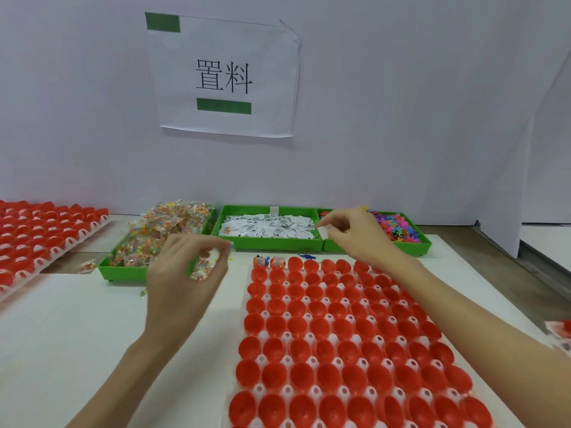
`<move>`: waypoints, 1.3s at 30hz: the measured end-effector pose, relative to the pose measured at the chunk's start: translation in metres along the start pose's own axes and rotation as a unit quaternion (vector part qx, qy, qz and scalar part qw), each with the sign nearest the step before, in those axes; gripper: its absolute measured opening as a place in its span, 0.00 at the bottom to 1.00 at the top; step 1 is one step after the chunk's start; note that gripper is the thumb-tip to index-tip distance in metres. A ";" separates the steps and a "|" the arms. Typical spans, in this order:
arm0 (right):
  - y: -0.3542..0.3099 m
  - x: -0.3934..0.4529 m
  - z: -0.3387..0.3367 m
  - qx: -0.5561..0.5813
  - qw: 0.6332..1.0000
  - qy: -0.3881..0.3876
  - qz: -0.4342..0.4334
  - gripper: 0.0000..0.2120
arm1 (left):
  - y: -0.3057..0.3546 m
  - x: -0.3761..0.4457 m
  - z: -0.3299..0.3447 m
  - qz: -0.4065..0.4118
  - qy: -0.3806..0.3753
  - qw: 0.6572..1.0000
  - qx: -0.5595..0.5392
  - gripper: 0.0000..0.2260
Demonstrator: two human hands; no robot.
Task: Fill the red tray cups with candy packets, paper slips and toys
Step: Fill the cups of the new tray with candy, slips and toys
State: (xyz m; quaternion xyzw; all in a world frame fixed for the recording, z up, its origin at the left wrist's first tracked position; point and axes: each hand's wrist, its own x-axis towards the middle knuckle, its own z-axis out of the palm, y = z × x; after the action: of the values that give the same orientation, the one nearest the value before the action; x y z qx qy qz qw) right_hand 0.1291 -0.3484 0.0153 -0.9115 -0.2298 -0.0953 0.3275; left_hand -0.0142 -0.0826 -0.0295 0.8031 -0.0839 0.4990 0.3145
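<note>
Candy packets (202, 267), small and clear, pinched in curled fingers of left hand (185, 273), just left of far-left corner of red tray (340, 335). White paper slip (322, 232) pinched between thumb and fingertips of right hand (355, 236), above near edge of green bins, just beyond far edge of tray. Far-left two cups (268, 262) already holding packets; blue toy (306, 257) lying beside far row; nearly all other cups empty, so task probably only at start. Supplies along far side: bin of packets (154, 242) on left, bin of slips (268, 227) in middle, bin of coloured toys (398, 227) on right. Second red tray (40, 230) at far left.

Packets likely light, soft and a little slippery because of film; best taken at flat middle or sealed edge, without squeezing. Slip very light and thin, easy to bend or stick to another; best held by one edge, then released low over cup. Toys small, probably flexible, likely tangled together.
</note>
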 end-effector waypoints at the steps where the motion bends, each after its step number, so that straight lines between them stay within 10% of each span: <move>1: -0.004 -0.011 -0.003 0.016 1.000 0.000 -0.001 0.11 | 0.012 -0.001 0.002 -0.028 -0.018 0.998 -0.049 0.08; 6: -0.035 -0.068 -0.019 0.150 0.988 -0.010 -0.026 0.07 | 0.065 -0.005 0.007 -0.226 -0.128 0.912 -0.316 0.10; 10: -0.061 -0.111 -0.021 0.219 0.974 -0.036 -0.046 0.06 | 0.079 -0.013 0.006 -0.231 -0.235 0.877 -0.349 0.08; 20: -0.064 -0.146 -0.022 0.158 0.985 -0.066 -0.034 0.09 | 0.082 -0.017 0.004 -0.092 -0.276 0.912 -0.288 0.06; 33: -0.063 -0.120 -0.027 0.250 0.961 -0.115 -0.026 0.03 | 0.079 -0.013 0.003 -0.208 -0.268 0.883 -0.325 0.12; 39: -0.003 -0.038 -0.031 0.080 0.995 -0.025 0.052 0.06 | 0.074 -0.011 0.002 -0.219 -0.253 0.897 -0.290 0.07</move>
State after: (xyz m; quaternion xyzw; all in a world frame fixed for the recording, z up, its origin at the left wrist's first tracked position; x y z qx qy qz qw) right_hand 0.0938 -0.3793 0.0282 -0.8955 -0.1968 -0.0362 0.3976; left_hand -0.0512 -0.1445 -0.0084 0.7732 -0.1240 0.1513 0.6032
